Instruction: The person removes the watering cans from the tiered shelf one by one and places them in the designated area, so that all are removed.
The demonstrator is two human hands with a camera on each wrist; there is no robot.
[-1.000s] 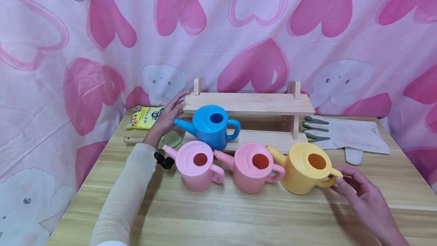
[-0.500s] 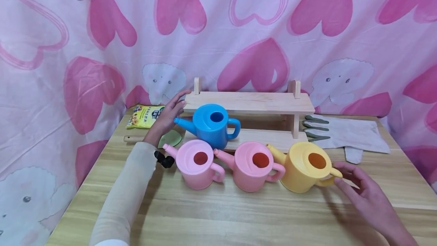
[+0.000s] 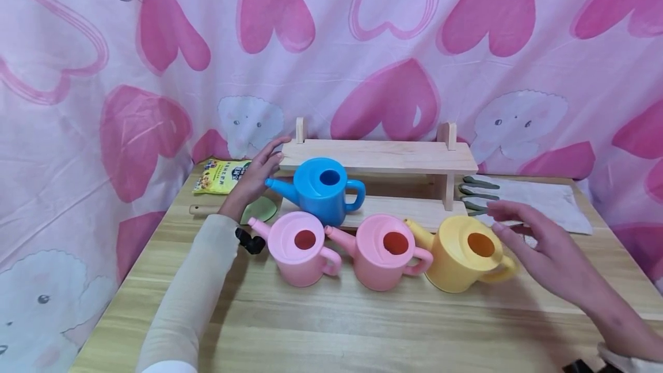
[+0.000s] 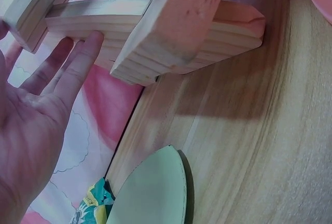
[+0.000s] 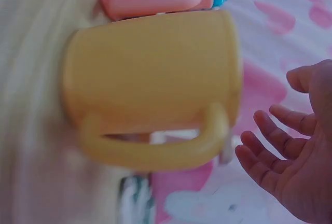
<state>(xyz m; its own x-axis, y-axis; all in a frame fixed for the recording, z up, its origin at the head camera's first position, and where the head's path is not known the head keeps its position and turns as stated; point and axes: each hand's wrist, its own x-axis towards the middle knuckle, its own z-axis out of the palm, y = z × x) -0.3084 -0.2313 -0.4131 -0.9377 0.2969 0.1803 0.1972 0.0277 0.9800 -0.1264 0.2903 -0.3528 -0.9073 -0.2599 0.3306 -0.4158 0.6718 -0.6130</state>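
Note:
My left hand rests with extended fingers at the left end of a small two-tier wooden shelf; the left wrist view shows its fingertips against the wood. A blue watering can stands at the lower board, left of centre. In front, a light pink watering can, a deeper pink one and a yellow one form a row, spouts left. My right hand hovers beside the yellow can's handle, holding nothing; the right wrist view shows its loosely bent fingers apart from the can.
At the back left lie a yellow packet and a trowel with a pale green blade, partly behind the left arm. Light gloves with green fingertips lie right of the shelf. A pink heart-patterned curtain hangs behind the table.
My right hand has let go of the yellow watering can's handle and moved up and away from the table. The left hand and all the cans stay in place.

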